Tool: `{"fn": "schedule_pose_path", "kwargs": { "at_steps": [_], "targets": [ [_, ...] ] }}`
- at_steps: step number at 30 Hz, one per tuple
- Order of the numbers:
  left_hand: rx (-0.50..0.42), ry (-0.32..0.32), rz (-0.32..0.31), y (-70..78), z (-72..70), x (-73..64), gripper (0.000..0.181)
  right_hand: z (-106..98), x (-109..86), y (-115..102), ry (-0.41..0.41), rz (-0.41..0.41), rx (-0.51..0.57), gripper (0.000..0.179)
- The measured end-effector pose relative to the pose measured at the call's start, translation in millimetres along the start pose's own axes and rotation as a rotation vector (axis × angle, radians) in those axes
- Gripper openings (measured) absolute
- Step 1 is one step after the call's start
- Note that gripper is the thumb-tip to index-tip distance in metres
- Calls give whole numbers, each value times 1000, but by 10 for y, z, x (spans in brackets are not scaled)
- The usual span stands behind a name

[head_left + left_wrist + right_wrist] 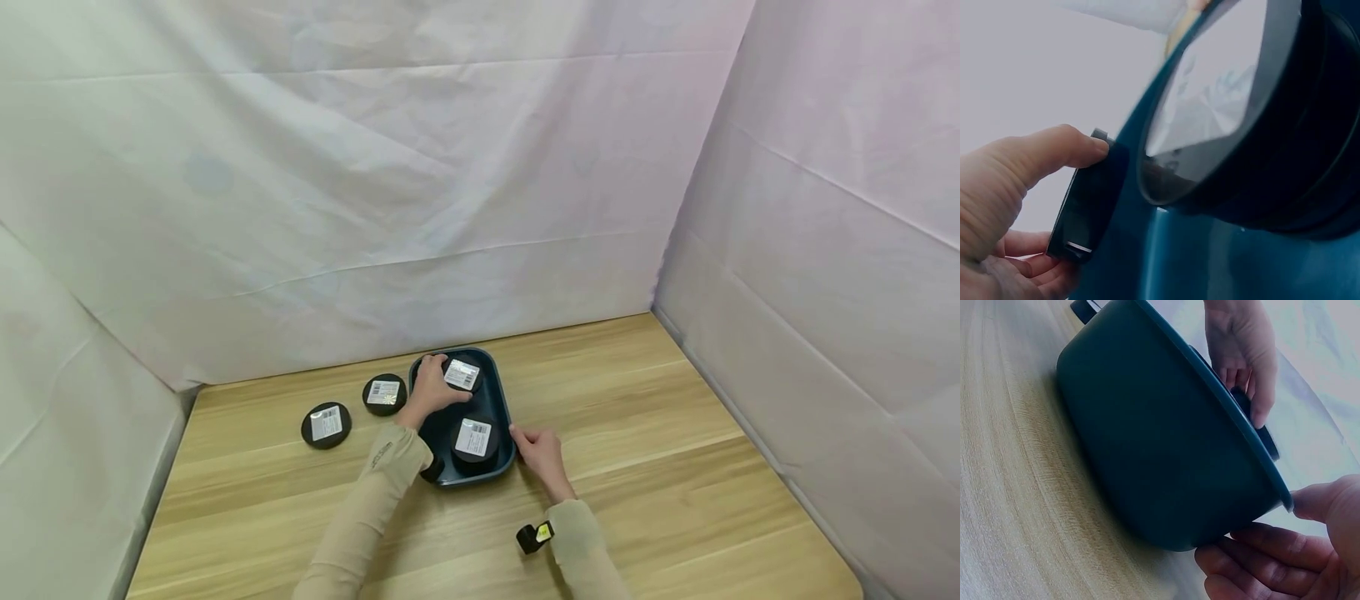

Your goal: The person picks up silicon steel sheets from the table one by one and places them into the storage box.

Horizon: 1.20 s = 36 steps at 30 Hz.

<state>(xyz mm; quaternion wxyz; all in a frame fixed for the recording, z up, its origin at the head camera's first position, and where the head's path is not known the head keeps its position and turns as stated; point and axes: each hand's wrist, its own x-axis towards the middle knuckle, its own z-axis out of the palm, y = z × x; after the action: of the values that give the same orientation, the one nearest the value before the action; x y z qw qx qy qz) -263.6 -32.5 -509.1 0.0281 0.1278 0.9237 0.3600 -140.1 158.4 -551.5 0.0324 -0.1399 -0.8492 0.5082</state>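
My left hand reaches over the back of a dark teal bin. It grips a flat black disc with a white barcode label. In the left wrist view, that disc appears edge-on between thumb and fingers, at the bin's rim. A second labelled black disc sits inside the bin's front right part; seen close, its side is stepped, like a stack. My right hand pinches the bin's right front edge, thumb at the rim and fingers beneath the wall.
Two more labelled black discs, one nearer the bin and one farther left, lie on the wooden table. White cloth hangs behind the table and along both sides. Each wrist wears a black camera.
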Motion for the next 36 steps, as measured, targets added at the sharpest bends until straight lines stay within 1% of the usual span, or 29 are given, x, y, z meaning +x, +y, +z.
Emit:
{"fn": "schedule_pose_path", "kwargs": {
  "at_steps": [7,10,14,21,25,31,36],
  "targets": [
    [33,-50,-39,-32,84,93,84,0,7,-4,4,-11,-2,39],
    [58,-75,-53,-54,125,113,84,-5,13,9,-1,-17,-2,41],
    [73,-93,-63,-75,182,129,83,-11,17,29,1,-21,7,39],
    [92,-127,-49,-120,274,130,82,-2,1,63,15,-5,7,43],
    [110,-128,-23,-138,309,130,80,-9,-3,58,19,-8,11,41],
    [139,-151,-9,-162,316,118,77,10,5,70,27,-29,4,41],
    [134,-156,-4,-178,323,118,76,12,13,71,27,-19,1,40]
  ]
}}
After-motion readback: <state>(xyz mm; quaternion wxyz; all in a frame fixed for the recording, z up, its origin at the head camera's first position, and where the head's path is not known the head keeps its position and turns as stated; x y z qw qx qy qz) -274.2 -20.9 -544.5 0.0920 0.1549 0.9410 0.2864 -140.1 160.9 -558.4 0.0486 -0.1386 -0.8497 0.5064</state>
